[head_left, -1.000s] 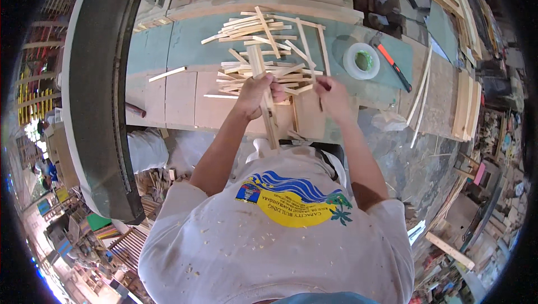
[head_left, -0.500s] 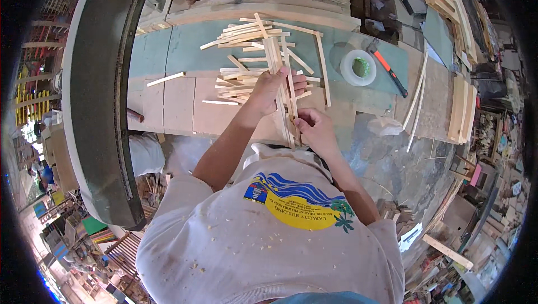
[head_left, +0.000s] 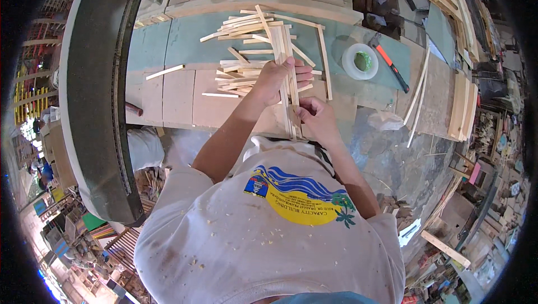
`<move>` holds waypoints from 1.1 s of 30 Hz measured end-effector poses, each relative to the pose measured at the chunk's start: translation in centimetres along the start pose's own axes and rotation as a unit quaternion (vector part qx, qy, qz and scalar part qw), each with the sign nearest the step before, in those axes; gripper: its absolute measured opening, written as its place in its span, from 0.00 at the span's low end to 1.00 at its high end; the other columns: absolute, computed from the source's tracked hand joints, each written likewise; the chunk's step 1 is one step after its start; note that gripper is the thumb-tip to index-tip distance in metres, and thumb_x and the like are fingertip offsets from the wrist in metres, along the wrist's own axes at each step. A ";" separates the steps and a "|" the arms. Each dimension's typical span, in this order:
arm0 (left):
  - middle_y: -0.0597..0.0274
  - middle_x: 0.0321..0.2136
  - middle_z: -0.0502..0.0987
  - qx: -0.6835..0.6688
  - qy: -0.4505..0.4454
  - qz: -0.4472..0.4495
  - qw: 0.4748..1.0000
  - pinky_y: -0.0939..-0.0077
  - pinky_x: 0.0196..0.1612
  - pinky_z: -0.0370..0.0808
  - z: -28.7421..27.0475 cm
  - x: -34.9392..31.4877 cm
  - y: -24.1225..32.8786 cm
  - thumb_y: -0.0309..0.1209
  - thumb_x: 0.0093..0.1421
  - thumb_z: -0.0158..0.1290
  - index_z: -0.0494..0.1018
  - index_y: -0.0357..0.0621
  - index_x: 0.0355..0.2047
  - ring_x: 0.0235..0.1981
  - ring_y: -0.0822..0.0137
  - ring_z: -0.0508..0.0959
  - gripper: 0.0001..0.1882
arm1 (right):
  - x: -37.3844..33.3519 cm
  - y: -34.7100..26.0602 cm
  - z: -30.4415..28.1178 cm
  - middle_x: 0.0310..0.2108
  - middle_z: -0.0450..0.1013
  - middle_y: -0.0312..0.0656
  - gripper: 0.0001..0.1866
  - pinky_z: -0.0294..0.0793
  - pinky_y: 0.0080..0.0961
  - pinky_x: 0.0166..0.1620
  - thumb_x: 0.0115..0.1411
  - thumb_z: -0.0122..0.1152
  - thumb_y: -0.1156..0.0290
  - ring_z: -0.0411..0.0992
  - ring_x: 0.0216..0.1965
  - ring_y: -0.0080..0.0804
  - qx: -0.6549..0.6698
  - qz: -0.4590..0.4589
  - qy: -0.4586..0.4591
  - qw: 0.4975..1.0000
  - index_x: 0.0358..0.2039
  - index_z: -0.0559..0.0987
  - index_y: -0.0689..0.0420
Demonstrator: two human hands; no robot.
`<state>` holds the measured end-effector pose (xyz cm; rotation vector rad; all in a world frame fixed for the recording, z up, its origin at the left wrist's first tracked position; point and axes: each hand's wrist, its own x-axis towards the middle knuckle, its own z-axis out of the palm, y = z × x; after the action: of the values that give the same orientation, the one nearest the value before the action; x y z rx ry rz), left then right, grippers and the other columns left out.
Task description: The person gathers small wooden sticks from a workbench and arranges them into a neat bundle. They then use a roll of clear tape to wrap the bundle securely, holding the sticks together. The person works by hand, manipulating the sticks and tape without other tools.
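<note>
Hand (head_left: 318,116) (right; earlier apart) at bundle (head_left: 290,90)

White tub (head_left: 348,61) near orange-black hammer (head_left: 392,67)

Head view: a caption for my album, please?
Left hand gripping wood strips, right hand near their lower end.

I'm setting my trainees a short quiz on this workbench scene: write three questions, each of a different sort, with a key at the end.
1. True or false: the round white object lies between the loose pile of sticks and the hammer.

2. What does the left hand hold?
A) a saw
B) a bundle of sticks
C) a paintbrush

3. Short answer: which hand is nearer the person's shirt?

Key:
1. True.
2. B.
3. The right hand, by the lower part of the bundle.
</note>
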<state>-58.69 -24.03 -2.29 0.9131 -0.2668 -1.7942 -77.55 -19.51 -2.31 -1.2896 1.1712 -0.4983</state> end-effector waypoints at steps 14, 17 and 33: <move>0.59 0.29 0.78 0.042 0.017 -0.014 0.999 0.63 0.40 0.85 1.1 0.2 -0.4 0.40 0.72 0.50 0.73 0.38 0.41 0.29 0.63 0.82 0.15 | 0.2 -1.3 -0.2 0.29 0.76 0.34 0.17 0.70 0.19 0.32 0.62 0.70 0.67 0.70 0.28 0.18 0.000 0.040 -0.081 0.996 0.43 0.78 0.67; 0.60 0.27 0.78 0.058 0.000 -0.010 0.998 0.66 0.35 0.83 0.2 0.5 -1.0 0.41 0.72 0.51 0.74 0.38 0.38 0.26 0.67 0.80 0.16 | 0.1 -2.8 -0.9 0.27 0.75 0.33 0.16 0.69 0.19 0.31 0.60 0.71 0.65 0.69 0.28 0.18 -0.142 0.081 -0.111 0.980 0.39 0.78 0.65; 0.42 0.31 0.80 0.836 -0.104 0.176 0.509 0.53 0.35 0.81 1.3 -1.9 -4.2 0.29 0.59 0.53 0.74 0.32 0.36 0.32 0.44 0.83 0.11 | -0.8 -2.8 -8.6 0.50 0.76 0.45 0.24 0.72 0.37 0.57 0.57 0.70 0.61 0.74 0.53 0.46 -0.352 -0.140 0.009 0.925 0.51 0.79 0.61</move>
<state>-62.26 -20.87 -2.91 1.6180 -2.4266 -0.7102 -84.43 -23.69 1.82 -2.0973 1.2341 -0.2929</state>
